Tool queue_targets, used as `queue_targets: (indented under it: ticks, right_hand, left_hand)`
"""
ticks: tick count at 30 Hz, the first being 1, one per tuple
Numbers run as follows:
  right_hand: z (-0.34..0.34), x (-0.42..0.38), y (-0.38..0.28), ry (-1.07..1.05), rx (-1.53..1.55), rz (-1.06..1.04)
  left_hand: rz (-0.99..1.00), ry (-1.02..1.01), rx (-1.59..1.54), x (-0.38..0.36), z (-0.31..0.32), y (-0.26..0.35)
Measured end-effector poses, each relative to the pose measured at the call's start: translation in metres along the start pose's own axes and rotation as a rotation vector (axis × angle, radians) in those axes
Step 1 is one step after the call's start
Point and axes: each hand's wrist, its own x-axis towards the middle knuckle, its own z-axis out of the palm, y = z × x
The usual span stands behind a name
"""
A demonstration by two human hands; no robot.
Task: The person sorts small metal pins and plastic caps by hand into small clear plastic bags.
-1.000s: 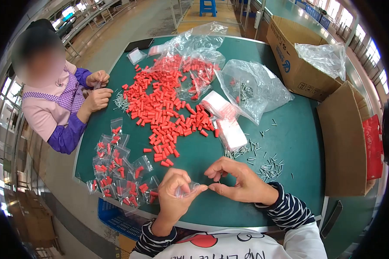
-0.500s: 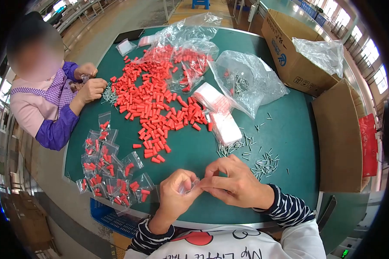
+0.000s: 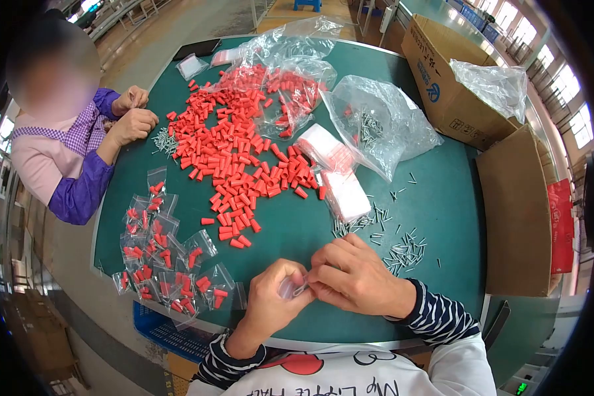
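One clear bag (image 3: 292, 288), pinched in your left hand (image 3: 275, 298), fingers curled nearly closed; right (image 3: 353, 276) fingertips bunched at its edge, grip unclear. Shirt (image 3: 350, 373) reads "My Little", upside down.

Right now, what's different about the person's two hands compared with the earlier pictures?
The right hand has moved left, toward the left hand, and its fingertips now meet at the edge of the clear plastic bag. Whether they grip it is hidden. The left hand still holds the bag. The red pieces, filled bags and cardboard boxes look unchanged.
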Motion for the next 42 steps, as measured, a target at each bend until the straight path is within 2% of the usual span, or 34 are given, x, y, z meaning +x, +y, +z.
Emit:
queue_targets:
  ticks: [5, 12, 15, 18, 21, 23, 24, 27, 30, 33, 37, 42]
  right_hand:
    - [-0.011, 0.001, 0.007, 0.001, -0.102, -0.065]
    - [-0.006, 0.0, 0.004, 0.016, -0.124, -0.137]
    - [-0.003, -0.002, 0.003, 0.037, -0.144, -0.167]
    - [-0.005, -0.002, 0.001, 0.071, -0.165, -0.199]
    - [-0.007, -0.007, 0.001, 0.014, -0.209, -0.326]
    - [-0.002, -0.012, 0.0, -0.04, -0.186, -0.328]
    - [0.0, -0.014, -0.001, -0.066, -0.177, -0.326]
    - [-0.001, -0.018, -0.002, -0.051, -0.048, -0.256]
    - [-0.005, -0.021, -0.008, 0.009, 0.051, -0.247]
    - [-0.002, -0.029, -0.013, 0.005, 0.141, -0.244]
    - [-0.009, -0.037, -0.018, -0.035, 0.256, -0.163]
    - [-0.032, -0.044, -0.019, 0.082, 0.374, 0.018]
  left_hand:
    - [0.039, -0.015, -0.119, 0.004, -0.014, 0.004]
    - [0.005, -0.08, -0.002, 0.003, -0.018, 0.008]
    - [-0.026, 0.068, 0.029, 0.003, -0.013, 0.01]
    - [-0.041, 0.129, -0.036, 0.002, -0.011, 0.006]
    - [-0.079, 0.084, -0.097, 0.0, -0.01, 0.006]
    - [-0.049, 0.027, -0.032, 0.0, -0.012, 0.012]
    - [-0.031, -0.005, -0.002, 0.001, -0.012, 0.014]
    - [0.004, -0.053, -0.185, 0.001, -0.012, 0.006]
    - [-0.149, -0.24, -0.137, 0.003, -0.021, 0.026]
    - [-0.022, -0.355, -0.151, -0.001, -0.019, 0.013]
    - [-0.039, -0.403, -0.233, -0.003, -0.017, 0.011]
    - [-0.008, -0.301, -0.276, -0.002, -0.009, 0.013]
